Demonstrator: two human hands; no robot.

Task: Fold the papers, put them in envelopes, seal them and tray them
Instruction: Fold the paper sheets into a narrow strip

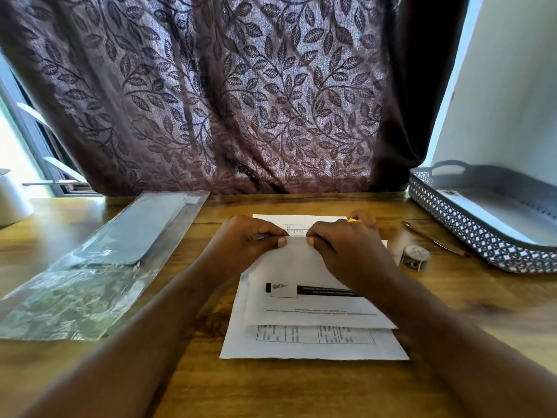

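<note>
On the wooden table (301, 387) 2 printed papers lay stacked in front of the person, the top paper (310, 306) over the bottom paper (313, 346), whose near and far edges showed past it. The top paper bore a picture of a black marker and lines of small text, and the bottom one a ruled grid. The left hand (247, 239) and right hand (349, 248) met at the far edge of the top paper, fingers curled over it and thumbs pressed on its upper face, so each grip was closed on that paper. The 2 thumbs were just beside each other but apart. Whether that far edge was a fold or a loose edge could not be told. A yellow ring (351, 220) showed on the right hand. To the left, well apart from the papers, a clear plastic pack (90, 282) lay slanted on the table with grey envelopes (144, 230) inside it, and a white cup (12, 200) stood at the far left edge. To the right, a roll of tape (415, 257) stood near the right hand, with a thin pen (434, 239) lying just beyond it. Farther right sat a grey tray (470, 233) with lattice walls and a handle slot, and 1 white envelope (488, 221) lay flat in it. A leaf-patterned curtain (241, 101) hung behind the table.
</note>
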